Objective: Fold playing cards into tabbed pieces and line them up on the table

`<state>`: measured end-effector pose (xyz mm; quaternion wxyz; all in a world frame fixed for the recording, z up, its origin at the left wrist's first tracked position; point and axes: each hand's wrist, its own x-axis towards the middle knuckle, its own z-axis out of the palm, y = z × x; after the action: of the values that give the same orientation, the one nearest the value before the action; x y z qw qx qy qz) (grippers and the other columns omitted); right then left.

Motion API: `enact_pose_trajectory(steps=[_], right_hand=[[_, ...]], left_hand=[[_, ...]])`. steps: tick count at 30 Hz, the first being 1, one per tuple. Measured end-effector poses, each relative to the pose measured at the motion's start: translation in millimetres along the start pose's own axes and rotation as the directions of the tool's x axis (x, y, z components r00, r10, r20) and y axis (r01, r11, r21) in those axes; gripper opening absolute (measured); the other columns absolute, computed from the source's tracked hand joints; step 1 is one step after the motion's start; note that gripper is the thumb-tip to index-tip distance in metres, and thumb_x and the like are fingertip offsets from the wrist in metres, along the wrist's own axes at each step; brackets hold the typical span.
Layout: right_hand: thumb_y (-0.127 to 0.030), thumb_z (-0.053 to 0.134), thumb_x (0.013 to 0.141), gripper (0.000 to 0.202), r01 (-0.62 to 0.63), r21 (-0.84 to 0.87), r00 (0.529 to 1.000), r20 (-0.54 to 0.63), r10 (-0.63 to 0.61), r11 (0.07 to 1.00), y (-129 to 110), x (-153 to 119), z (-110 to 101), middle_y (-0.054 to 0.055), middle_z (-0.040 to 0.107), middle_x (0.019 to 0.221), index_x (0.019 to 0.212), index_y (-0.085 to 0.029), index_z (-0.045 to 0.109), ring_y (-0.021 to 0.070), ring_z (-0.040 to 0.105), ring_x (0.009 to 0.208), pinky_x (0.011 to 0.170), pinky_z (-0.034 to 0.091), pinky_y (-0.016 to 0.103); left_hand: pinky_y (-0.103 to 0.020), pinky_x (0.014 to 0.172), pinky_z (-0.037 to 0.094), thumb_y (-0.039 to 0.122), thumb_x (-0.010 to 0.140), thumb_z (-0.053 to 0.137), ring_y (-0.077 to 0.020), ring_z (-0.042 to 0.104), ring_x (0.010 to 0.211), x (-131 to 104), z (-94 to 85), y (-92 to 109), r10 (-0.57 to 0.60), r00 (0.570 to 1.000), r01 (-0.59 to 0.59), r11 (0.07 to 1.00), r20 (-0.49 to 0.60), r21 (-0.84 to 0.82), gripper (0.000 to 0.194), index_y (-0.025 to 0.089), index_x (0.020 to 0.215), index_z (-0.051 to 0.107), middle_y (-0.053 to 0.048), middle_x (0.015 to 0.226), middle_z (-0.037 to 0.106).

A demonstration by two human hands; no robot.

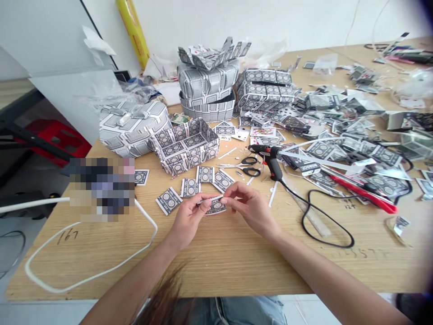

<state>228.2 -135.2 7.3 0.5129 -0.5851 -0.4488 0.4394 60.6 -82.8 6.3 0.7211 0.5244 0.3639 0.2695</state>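
Note:
My left hand and my right hand meet over the wooden table, pinching a thin folded card piece between them, seen nearly edge-on. Beneath it lies a patterned card, partly covered by my fingers. Several more folded cards rest just beyond, among them one at the left and one at the right. Behind these stands an open box woven from cards. Black scissors lie beside a hot glue gun, to the right of the box.
A silver woven basket stands at the left, and stacked woven boxes at the back. Loose cards pile up at the right, near a red-handled tool. A black cord and a white cable loop across the table.

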Motion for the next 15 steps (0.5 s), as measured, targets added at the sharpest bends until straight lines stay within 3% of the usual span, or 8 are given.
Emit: enact_pose_trajectory(steps=[3, 5, 7, 11, 15], right_hand=[[-0.047, 0.049, 0.092, 0.027, 0.105, -0.322, 0.994, 0.009, -0.108, 0.941, 3, -3, 5, 0.002, 0.057, 0.076, 0.086, -0.022, 0.056, 0.0149, 0.052, 0.065, 0.056, 0.041, 0.026], [-0.039, 0.036, 0.098, 0.029, 0.183, -0.562, 0.982, 0.060, -0.181, 0.807, 3, -7, 9, 0.003, 0.057, 0.077, 0.084, -0.021, 0.053, 0.0157, 0.051, 0.066, 0.059, 0.039, 0.027], [-0.035, 0.027, 0.100, 0.034, 0.223, -0.693, 0.972, 0.108, -0.207, 0.686, 4, -10, 12, 0.004, 0.057, 0.074, 0.079, -0.021, 0.049, 0.0160, 0.050, 0.063, 0.058, 0.036, 0.027], [-0.036, 0.024, 0.101, 0.037, 0.239, -0.753, 0.962, 0.098, -0.255, 0.613, 6, -10, 13, 0.004, 0.056, 0.069, 0.074, -0.022, 0.045, 0.0156, 0.049, 0.059, 0.056, 0.032, 0.027], [-0.041, 0.022, 0.101, 0.039, 0.265, -0.694, 0.952, 0.077, -0.297, 0.669, 3, -11, 13, 0.001, 0.050, 0.063, 0.069, -0.023, 0.037, 0.0147, 0.044, 0.054, 0.055, 0.031, 0.027]], left_hand=[[-0.025, 0.070, 0.051, 0.048, 0.085, 0.058, -0.0167, 0.062, 0.082, 0, 8.7, -2, 0.016, 0.993, -0.026, 0.996, -0.118, -0.080, 0.034, 0.019, 0.101, 0.064, -0.004, 0.093, 0.068], [-0.022, 0.060, 0.049, 0.053, 0.084, 0.056, -0.0148, 0.060, 0.074, -1, 12.7, -2, 0.008, 0.989, -0.026, 0.992, -0.151, -0.122, 0.037, 0.020, 0.099, 0.061, -0.003, 0.092, 0.066], [-0.021, 0.052, 0.046, 0.056, 0.082, 0.056, -0.0144, 0.057, 0.070, -3, 13.4, -2, 0.010, 0.988, -0.020, 0.998, -0.152, -0.065, 0.038, 0.020, 0.096, 0.059, -0.002, 0.086, 0.064], [-0.021, 0.045, 0.038, 0.056, 0.084, 0.053, -0.0125, 0.050, 0.053, -8, 7.2, 1, 0.115, 0.970, -0.068, 0.974, -0.214, 0.215, 0.036, 0.023, 0.093, 0.060, 0.003, 0.063, 0.054], [-0.021, 0.043, 0.032, 0.054, 0.087, 0.049, -0.0103, 0.044, 0.044, -9, 3.5, 1, 0.167, 0.957, -0.091, 0.948, -0.235, 0.304, 0.032, 0.023, 0.084, 0.057, 0.005, 0.055, 0.047]])
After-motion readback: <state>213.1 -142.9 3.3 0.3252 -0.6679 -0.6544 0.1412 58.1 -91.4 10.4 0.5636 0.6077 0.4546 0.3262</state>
